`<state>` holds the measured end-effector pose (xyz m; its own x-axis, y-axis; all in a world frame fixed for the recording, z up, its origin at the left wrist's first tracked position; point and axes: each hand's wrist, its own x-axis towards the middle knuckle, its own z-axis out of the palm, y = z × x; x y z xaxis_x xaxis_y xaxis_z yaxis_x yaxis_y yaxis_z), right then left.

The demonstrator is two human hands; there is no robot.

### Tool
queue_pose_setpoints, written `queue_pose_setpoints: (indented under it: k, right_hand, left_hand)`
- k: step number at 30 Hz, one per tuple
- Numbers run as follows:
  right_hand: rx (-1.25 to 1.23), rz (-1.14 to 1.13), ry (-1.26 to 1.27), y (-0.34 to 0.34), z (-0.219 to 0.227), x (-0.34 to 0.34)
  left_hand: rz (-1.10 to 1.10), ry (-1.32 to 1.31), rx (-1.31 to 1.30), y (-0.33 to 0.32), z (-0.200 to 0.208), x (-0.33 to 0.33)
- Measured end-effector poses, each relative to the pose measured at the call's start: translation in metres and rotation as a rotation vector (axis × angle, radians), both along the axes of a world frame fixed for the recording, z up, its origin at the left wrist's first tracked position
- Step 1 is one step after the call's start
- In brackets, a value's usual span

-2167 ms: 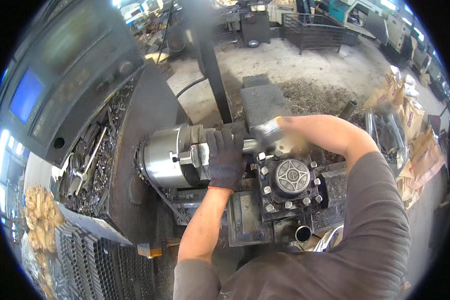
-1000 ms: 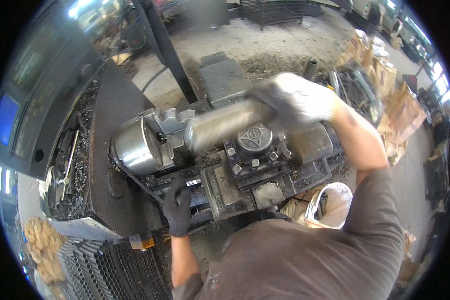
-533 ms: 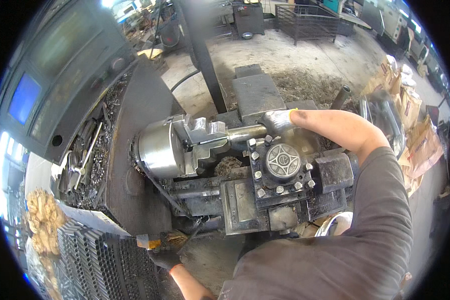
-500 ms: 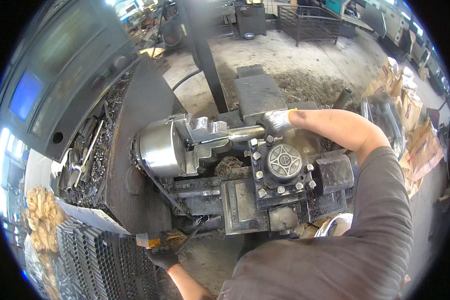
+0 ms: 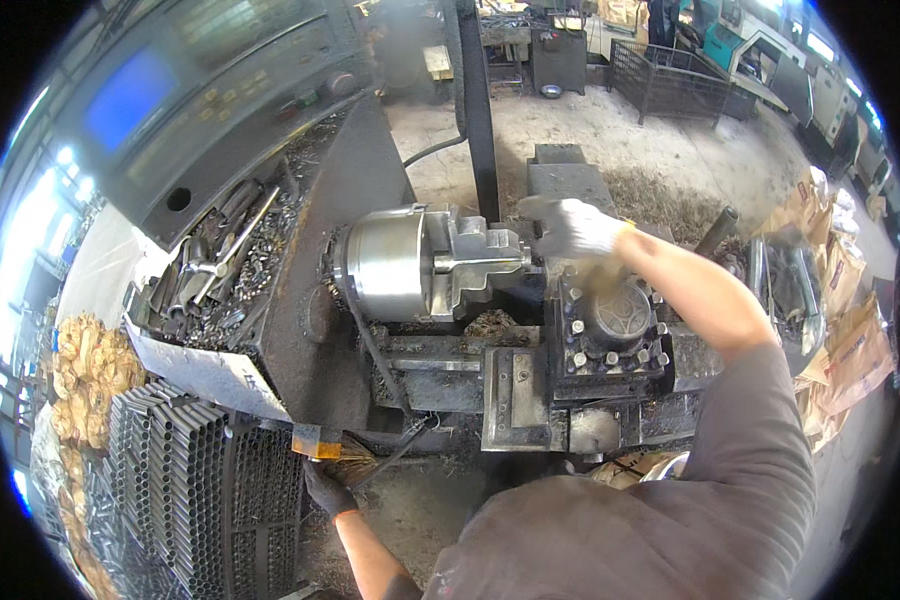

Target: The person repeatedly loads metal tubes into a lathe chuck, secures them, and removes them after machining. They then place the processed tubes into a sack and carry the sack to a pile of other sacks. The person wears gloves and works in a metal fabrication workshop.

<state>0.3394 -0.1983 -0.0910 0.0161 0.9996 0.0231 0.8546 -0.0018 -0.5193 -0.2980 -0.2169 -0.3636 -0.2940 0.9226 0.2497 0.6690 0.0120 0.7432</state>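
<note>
My right hand point(image 5: 578, 230), in a white and grey glove, is above the toolpost, just right of the stepped jaws point(image 5: 480, 250) of a lathe chuck point(image 5: 388, 265). Motion smears its fingers, so their grip is unclear. Under the wrist sits the square toolpost point(image 5: 618, 315), with a round patterned cap and several bolts. My left hand point(image 5: 330, 492), dark-gloved, is low beside an orange and grey block point(image 5: 316, 442) at the machine's front corner. Its fingers are partly hidden, and what they touch cannot be made out.
A tray point(image 5: 205, 375) of metal chips holds a T-handled wrench point(image 5: 232, 250). Stacked steel tubes point(image 5: 170, 480) stand at lower left. A dark post point(image 5: 478, 120) rises behind the chuck. Paper sacks point(image 5: 845, 330) lie at right, and a mesh crate point(image 5: 670, 85) stands at the back.
The view has shifted, so the machine appears farther right. The steel tube seen between the jaws and my right hand no longer shows plainly. My left hand stays by the orange block.
</note>
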Motion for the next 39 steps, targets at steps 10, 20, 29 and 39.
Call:
queue_pose_setpoints:
  k: [10,20,29,39]
  right_hand:
    - [0.620,-0.986,0.479,-0.325,-0.061,0.018]
    - [0.237,-1.701,0.814,-0.660,-0.281,-0.082]
    - [-0.283,-2.157,1.102,-0.843,-0.402,-0.298]
    - [-0.521,-1.283,0.493,-0.875,-0.518,-0.331]
  left_hand:
    - [-0.354,0.414,0.649,0.087,0.308,0.172]
    - [-0.315,0.837,0.178,0.276,0.394,0.332]
    - [-1.151,0.156,0.837,-0.008,0.307,0.354]
    - [-2.046,0.656,-0.619,-0.369,0.008,0.479]
